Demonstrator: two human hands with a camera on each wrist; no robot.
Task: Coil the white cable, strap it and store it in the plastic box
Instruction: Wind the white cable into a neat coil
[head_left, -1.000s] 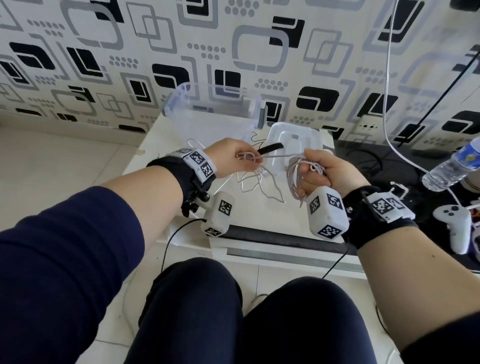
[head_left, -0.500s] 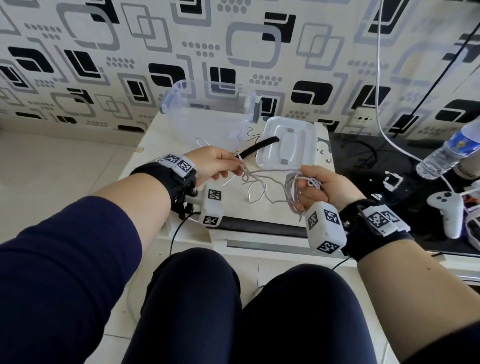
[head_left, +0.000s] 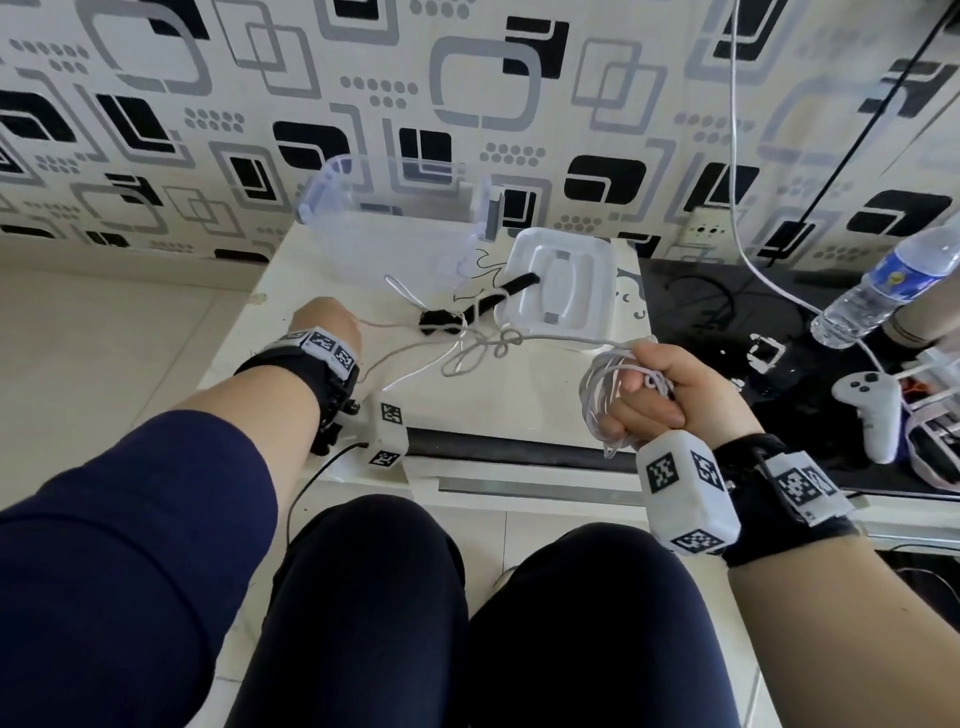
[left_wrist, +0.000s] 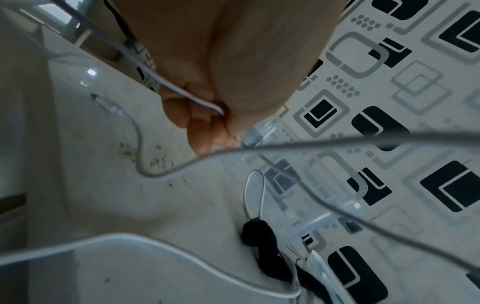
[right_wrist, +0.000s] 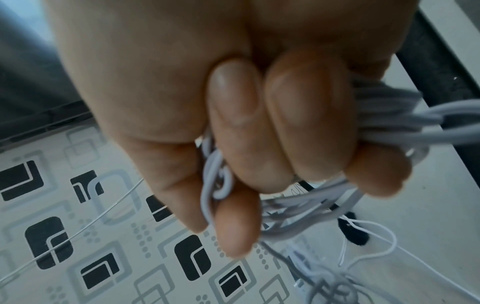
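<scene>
Hands have pulled apart; left hand (head_left: 327, 325) pinches white cable (head_left: 415, 366), right hand (head_left: 660, 389) fists coils. Limp, tangles: grip bundle's middle.

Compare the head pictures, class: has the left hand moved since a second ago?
Yes. The left hand, pinching the white cable, has drawn leftward, away from the box lid towards the table's left edge.

Loose loops of thin white cable (head_left: 483, 348) and a black fabric strap (head_left: 483, 304) are lying across the pale surface (head_left: 519, 395), crossing the way to the clear plastic box (head_left: 384, 234); its white lid (head_left: 558, 283) is sitting just beside.
</scene>
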